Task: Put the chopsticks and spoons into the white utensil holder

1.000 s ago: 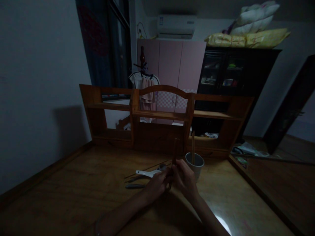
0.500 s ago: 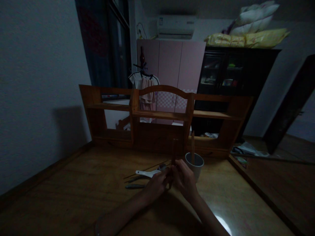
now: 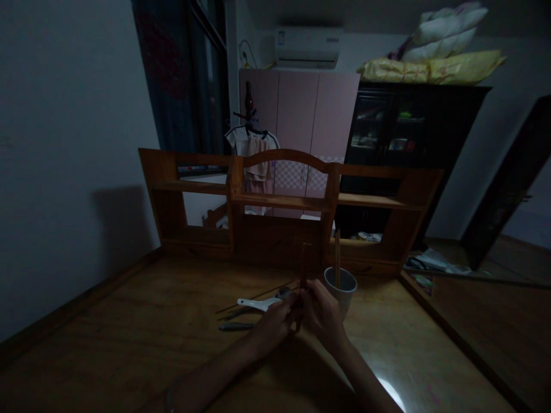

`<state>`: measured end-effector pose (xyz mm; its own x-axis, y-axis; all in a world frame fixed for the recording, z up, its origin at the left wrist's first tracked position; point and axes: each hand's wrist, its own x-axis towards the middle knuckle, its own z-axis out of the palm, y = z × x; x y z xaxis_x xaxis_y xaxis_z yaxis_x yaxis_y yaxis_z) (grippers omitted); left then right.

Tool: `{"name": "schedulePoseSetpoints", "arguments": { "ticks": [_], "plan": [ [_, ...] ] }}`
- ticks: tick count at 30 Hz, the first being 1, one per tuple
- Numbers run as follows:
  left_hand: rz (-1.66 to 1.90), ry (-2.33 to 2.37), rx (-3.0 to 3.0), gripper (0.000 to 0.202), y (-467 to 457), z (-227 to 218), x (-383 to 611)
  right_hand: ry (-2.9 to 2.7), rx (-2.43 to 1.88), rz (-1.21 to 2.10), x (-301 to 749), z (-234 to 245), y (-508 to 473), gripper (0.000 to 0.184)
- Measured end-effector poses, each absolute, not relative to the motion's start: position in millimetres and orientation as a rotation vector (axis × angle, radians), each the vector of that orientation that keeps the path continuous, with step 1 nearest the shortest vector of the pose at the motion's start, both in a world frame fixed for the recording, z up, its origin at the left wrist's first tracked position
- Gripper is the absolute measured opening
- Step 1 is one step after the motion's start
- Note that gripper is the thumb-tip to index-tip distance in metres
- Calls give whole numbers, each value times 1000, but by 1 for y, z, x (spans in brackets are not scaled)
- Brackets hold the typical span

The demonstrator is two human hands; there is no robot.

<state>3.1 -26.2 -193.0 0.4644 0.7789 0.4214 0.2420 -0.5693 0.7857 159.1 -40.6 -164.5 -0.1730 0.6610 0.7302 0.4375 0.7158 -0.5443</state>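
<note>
Both my hands meet over the desk around a pair of dark brown chopsticks [image 3: 304, 265] held upright. My left hand [image 3: 275, 322] closes on them from the left; my right hand [image 3: 321, 312] pinches them from the right. Their lower ends show just below my fingers. Right behind my right hand stands a grey-white cup [image 3: 345, 293] with lighter chopsticks [image 3: 338, 258] in it. Beyond my left hand lie a white spoon [image 3: 253, 303], a thin stick [image 3: 258, 296] and a grey handle [image 3: 236, 326]; my hand hides the handle's far end.
A wooden shelf unit [image 3: 282, 201] runs along the back of the wooden desk [image 3: 142, 338]. A white wall [image 3: 73, 172] borders the left side. A raised wooden edge [image 3: 456, 335] bounds the right. The light is dim.
</note>
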Motion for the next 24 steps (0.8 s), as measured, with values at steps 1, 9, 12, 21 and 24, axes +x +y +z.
{"name": "schedulePoseSetpoints", "arguments": {
  "ticks": [1, 9, 12, 21, 24],
  "plan": [
    [1055, 849, 2058, 31, -26, -193, 3, -1812, -866, 257, 159, -164, -41, 15],
    [1065, 806, 2038, 32, -27, -193, 3, -1813, -867, 268, 159, -164, -42, 14],
    [1062, 822, 2047, 32, -26, -194, 2, -1811, -876, 267, 159, -165, -41, 15],
    [1033, 831, 2047, 34, -26, -195, 1, -1815, -880, 267, 159, -165, -41, 14],
    [1042, 828, 2051, 35, -27, -193, 1, -1814, -881, 270, 159, -164, -43, 14]
  ]
}}
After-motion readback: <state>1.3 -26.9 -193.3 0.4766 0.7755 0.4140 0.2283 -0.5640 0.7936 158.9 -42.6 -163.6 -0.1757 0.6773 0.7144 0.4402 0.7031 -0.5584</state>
